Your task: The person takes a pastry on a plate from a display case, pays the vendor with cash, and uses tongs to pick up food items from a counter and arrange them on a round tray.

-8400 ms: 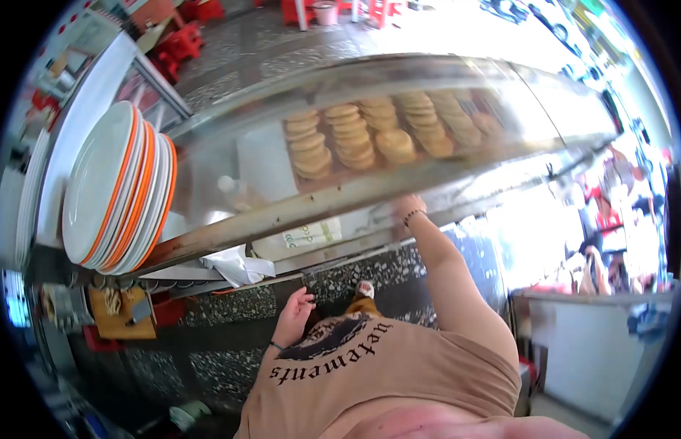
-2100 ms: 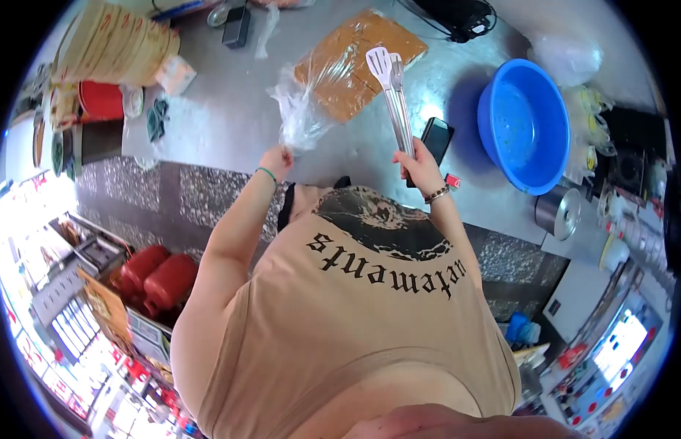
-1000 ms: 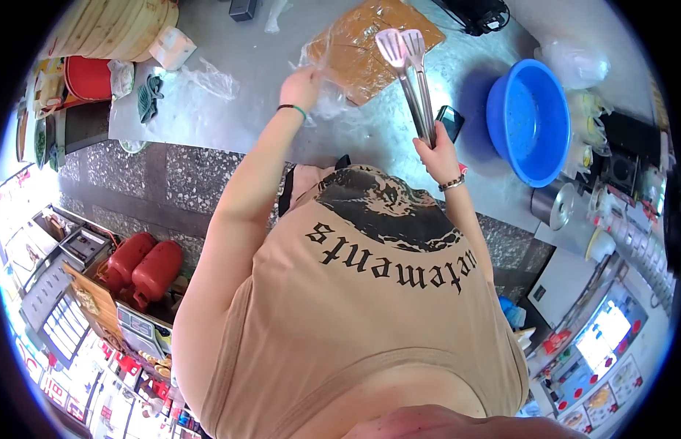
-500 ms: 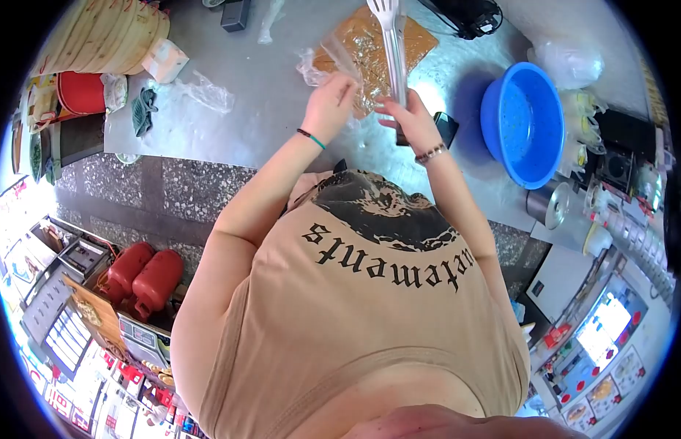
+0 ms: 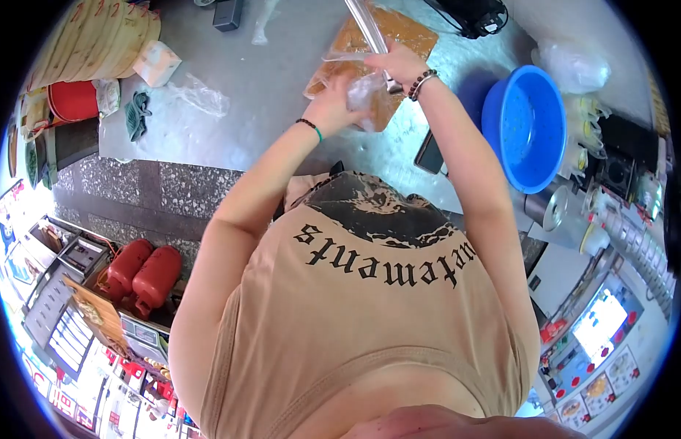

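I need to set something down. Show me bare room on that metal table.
Widest: the metal table between the crumpled plastic bag and the left hand. Smaller: between the brown slab and the phone. Crowded: the slab, with that hand, the right hand, tongs and film over it.

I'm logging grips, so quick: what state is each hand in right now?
Left hand: partly curled at the clear plastic; whether it grips cannot be told.
Right hand: closed, holding the metal utensil.
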Demonstrator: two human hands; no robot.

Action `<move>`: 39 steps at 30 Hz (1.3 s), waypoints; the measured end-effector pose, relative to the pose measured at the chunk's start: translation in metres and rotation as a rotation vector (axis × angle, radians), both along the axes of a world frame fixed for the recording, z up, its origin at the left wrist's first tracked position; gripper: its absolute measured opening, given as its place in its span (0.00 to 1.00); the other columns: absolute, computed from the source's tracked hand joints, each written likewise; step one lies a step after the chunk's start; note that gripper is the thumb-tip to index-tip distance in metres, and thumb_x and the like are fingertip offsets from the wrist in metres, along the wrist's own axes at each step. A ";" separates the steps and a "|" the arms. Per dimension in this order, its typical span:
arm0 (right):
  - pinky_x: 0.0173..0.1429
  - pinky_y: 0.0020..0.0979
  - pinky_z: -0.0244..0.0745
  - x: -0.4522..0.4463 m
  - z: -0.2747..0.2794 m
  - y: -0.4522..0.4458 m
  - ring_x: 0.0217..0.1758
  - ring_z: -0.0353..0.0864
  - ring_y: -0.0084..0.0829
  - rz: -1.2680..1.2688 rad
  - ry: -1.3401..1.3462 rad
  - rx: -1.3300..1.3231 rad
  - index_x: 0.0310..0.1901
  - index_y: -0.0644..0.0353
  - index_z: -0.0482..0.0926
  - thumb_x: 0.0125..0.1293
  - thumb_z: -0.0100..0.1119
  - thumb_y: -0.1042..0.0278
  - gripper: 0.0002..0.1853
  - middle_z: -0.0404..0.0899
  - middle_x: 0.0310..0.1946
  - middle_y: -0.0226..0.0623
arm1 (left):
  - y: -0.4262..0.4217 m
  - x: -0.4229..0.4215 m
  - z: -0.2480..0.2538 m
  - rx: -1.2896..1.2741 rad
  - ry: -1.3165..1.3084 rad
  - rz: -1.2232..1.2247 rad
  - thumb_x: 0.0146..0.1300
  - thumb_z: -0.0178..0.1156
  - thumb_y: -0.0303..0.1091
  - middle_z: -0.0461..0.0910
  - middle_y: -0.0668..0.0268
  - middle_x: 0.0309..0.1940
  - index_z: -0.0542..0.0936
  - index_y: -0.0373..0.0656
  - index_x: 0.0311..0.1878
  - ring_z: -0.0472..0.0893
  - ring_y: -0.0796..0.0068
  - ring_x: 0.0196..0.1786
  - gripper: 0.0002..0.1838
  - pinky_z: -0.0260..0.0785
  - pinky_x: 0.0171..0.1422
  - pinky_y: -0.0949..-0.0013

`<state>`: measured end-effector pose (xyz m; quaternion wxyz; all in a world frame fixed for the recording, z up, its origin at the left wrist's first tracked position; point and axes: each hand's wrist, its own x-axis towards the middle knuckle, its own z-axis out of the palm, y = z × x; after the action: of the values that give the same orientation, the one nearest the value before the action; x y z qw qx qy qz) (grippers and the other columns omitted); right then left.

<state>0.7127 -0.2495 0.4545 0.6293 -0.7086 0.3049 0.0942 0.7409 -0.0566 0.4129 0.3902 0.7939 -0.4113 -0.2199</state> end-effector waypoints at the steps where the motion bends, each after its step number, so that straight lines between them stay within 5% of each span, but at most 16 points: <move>1: 0.34 0.33 0.74 0.002 0.016 -0.002 0.29 0.79 0.32 0.127 0.030 -0.245 0.47 0.66 0.70 0.53 0.61 0.63 0.22 0.79 0.29 0.40 | 0.000 0.004 0.025 0.383 0.086 -0.203 0.56 0.61 0.49 0.80 0.49 0.40 0.68 0.38 0.54 0.80 0.52 0.45 0.29 0.72 0.47 0.56; 2: 0.34 0.33 0.74 0.003 0.026 -0.004 0.29 0.79 0.32 0.124 0.033 -0.243 0.47 0.66 0.70 0.53 0.61 0.63 0.22 0.79 0.29 0.40 | 0.003 0.003 0.021 0.385 0.088 -0.207 0.56 0.61 0.49 0.80 0.49 0.40 0.68 0.38 0.54 0.80 0.52 0.45 0.29 0.72 0.47 0.56; 4: 0.41 0.41 0.75 0.003 0.035 -0.012 0.37 0.81 0.43 0.376 0.125 -1.034 0.51 0.57 0.68 0.55 0.59 0.64 0.21 0.80 0.33 0.44 | 0.015 0.003 0.003 0.515 -0.087 -0.546 0.61 0.54 0.47 0.81 0.53 0.36 0.76 0.45 0.47 0.81 0.52 0.39 0.18 0.73 0.43 0.53; 5: 0.46 0.48 0.74 0.001 0.029 -0.021 0.43 0.79 0.51 0.374 0.116 -1.091 0.52 0.52 0.66 0.55 0.57 0.65 0.21 0.80 0.39 0.48 | 0.024 0.000 -0.008 0.589 -0.105 -0.561 0.62 0.53 0.45 0.81 0.55 0.37 0.79 0.47 0.43 0.81 0.52 0.39 0.14 0.73 0.44 0.54; 8: 0.46 0.46 0.74 -0.015 -0.003 -0.066 0.44 0.80 0.49 0.240 0.215 -1.195 0.53 0.54 0.66 0.57 0.58 0.63 0.22 0.80 0.40 0.48 | 0.065 -0.004 -0.053 0.659 -0.156 -0.556 0.62 0.51 0.43 0.81 0.56 0.37 0.82 0.48 0.38 0.81 0.53 0.39 0.13 0.73 0.43 0.54; 13: 0.48 0.43 0.75 -0.077 -0.066 -0.116 0.44 0.81 0.51 0.039 0.311 -1.001 0.49 0.60 0.67 0.54 0.64 0.55 0.26 0.80 0.39 0.52 | 0.081 0.001 -0.023 0.829 -0.109 -0.591 0.61 0.52 0.42 0.80 0.58 0.42 0.81 0.50 0.44 0.79 0.57 0.47 0.13 0.72 0.48 0.55; 16: 0.52 0.39 0.74 -0.086 -0.067 -0.107 0.47 0.80 0.49 -0.007 0.423 -0.759 0.52 0.65 0.67 0.48 0.69 0.49 0.36 0.80 0.42 0.55 | 0.065 -0.006 0.011 0.670 -0.283 -0.501 0.58 0.57 0.41 0.77 0.63 0.47 0.77 0.49 0.53 0.73 0.59 0.57 0.19 0.68 0.57 0.55; 18: 0.53 0.40 0.73 -0.091 -0.058 -0.098 0.48 0.80 0.49 0.011 0.450 -0.654 0.52 0.66 0.67 0.48 0.70 0.48 0.37 0.79 0.43 0.55 | 0.043 -0.008 0.021 0.270 -0.243 -0.350 0.55 0.62 0.40 0.72 0.63 0.56 0.69 0.47 0.62 0.65 0.58 0.64 0.30 0.60 0.65 0.54; 24: 0.47 0.41 0.75 -0.116 -0.004 -0.081 0.44 0.80 0.49 0.040 0.350 -0.915 0.49 0.68 0.69 0.49 0.70 0.51 0.34 0.80 0.39 0.52 | -0.028 -0.062 -0.019 0.082 -0.359 -0.449 0.53 0.63 0.38 0.62 0.55 0.66 0.62 0.41 0.66 0.60 0.54 0.68 0.37 0.54 0.71 0.55; 28: 0.42 0.41 0.76 -0.126 0.020 -0.034 0.36 0.82 0.46 -0.260 0.006 -0.713 0.45 0.63 0.69 0.53 0.66 0.56 0.24 0.80 0.36 0.48 | -0.051 -0.092 -0.019 0.118 -0.273 -0.578 0.53 0.62 0.38 0.64 0.56 0.64 0.62 0.40 0.66 0.64 0.55 0.65 0.37 0.57 0.69 0.57; 30: 0.43 0.43 0.76 -0.116 0.023 -0.001 0.39 0.82 0.48 -0.110 -0.005 -0.578 0.47 0.62 0.68 0.55 0.62 0.59 0.22 0.79 0.41 0.48 | -0.058 -0.103 -0.013 0.113 -0.178 -0.742 0.54 0.61 0.38 0.68 0.56 0.60 0.65 0.40 0.63 0.68 0.57 0.60 0.33 0.63 0.64 0.58; 32: 0.46 0.44 0.76 -0.107 -0.018 0.009 0.43 0.81 0.49 0.014 -0.027 -0.794 0.48 0.63 0.66 0.55 0.63 0.58 0.25 0.76 0.45 0.52 | -0.057 -0.106 -0.013 0.082 -0.224 -0.732 0.54 0.60 0.37 0.73 0.56 0.52 0.71 0.38 0.55 0.71 0.56 0.54 0.26 0.67 0.59 0.58; 34: 0.48 0.44 0.76 -0.099 -0.059 0.009 0.45 0.80 0.50 -0.024 0.075 -0.865 0.48 0.64 0.65 0.55 0.64 0.58 0.26 0.75 0.46 0.53 | -0.047 -0.097 -0.007 0.329 -0.151 -0.592 0.54 0.60 0.38 0.75 0.55 0.45 0.74 0.37 0.46 0.73 0.54 0.52 0.19 0.68 0.57 0.57; 39: 0.49 0.46 0.76 -0.096 -0.071 0.004 0.45 0.80 0.53 0.012 0.299 -0.837 0.49 0.65 0.64 0.56 0.62 0.60 0.25 0.77 0.42 0.56 | -0.005 -0.072 -0.017 0.109 -0.347 -0.034 0.51 0.63 0.35 0.74 0.54 0.40 0.74 0.38 0.43 0.73 0.53 0.50 0.18 0.66 0.55 0.56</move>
<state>0.6167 -0.2452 0.3833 0.2367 -0.8827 0.4004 0.0677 0.6686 -0.0621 0.3957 0.2657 0.8328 -0.4734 -0.1080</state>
